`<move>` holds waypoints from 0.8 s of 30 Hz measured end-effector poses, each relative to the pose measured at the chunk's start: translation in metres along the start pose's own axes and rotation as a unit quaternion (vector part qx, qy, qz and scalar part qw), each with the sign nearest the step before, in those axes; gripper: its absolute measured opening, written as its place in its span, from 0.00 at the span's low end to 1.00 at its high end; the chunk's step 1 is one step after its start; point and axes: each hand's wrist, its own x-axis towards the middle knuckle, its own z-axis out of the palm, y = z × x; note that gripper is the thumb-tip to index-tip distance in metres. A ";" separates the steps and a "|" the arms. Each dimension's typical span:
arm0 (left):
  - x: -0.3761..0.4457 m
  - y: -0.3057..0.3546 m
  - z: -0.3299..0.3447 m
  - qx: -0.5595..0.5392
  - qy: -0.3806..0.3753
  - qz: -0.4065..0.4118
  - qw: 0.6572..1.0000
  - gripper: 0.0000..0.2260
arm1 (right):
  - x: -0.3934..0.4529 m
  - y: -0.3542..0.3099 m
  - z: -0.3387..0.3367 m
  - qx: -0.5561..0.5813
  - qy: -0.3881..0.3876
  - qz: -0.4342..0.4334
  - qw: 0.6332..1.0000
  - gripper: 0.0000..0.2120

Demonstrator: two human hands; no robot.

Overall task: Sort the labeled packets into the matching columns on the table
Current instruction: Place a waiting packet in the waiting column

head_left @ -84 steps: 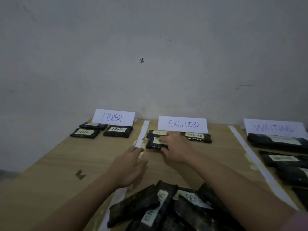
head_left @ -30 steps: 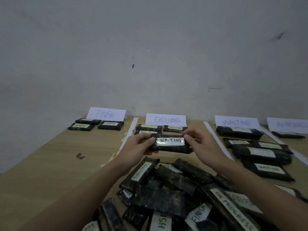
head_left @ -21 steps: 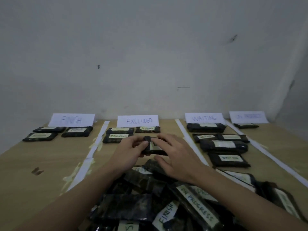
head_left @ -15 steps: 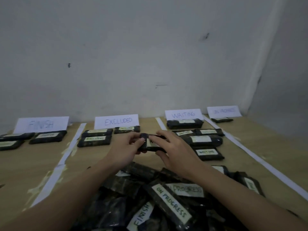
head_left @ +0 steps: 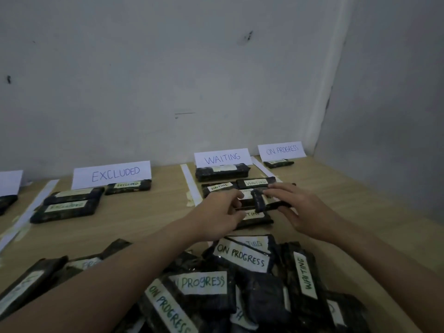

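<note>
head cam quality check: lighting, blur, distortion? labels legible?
Head view: dim, flat light, no glare; wide-angle bend in the wall corner; the hands are slightly motion-blurred, so the held packet is unreadable; the WAITING sign and EXCLUDED sign read fine.

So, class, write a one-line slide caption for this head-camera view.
Both hands, left hand and right hand, hold a dark labelled packet over the column behind the white WAITING sign.
</note>
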 end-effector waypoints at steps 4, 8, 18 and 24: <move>0.011 -0.001 0.015 0.105 -0.031 0.031 0.993 0.19 | -0.010 0.039 0.002 -0.012 -0.070 0.063 0.995 0.24; 0.015 -0.003 0.023 0.187 -0.057 0.054 0.979 0.20 | -0.014 0.055 0.010 -0.014 -0.124 0.102 0.987 0.23; 0.018 -0.007 0.024 0.211 -0.068 0.081 0.972 0.20 | -0.010 0.055 0.021 -0.033 -0.167 0.109 0.979 0.24; 0.005 -0.013 0.011 0.214 -0.077 0.066 0.972 0.20 | -0.008 0.027 0.006 -0.008 -0.135 0.051 0.990 0.21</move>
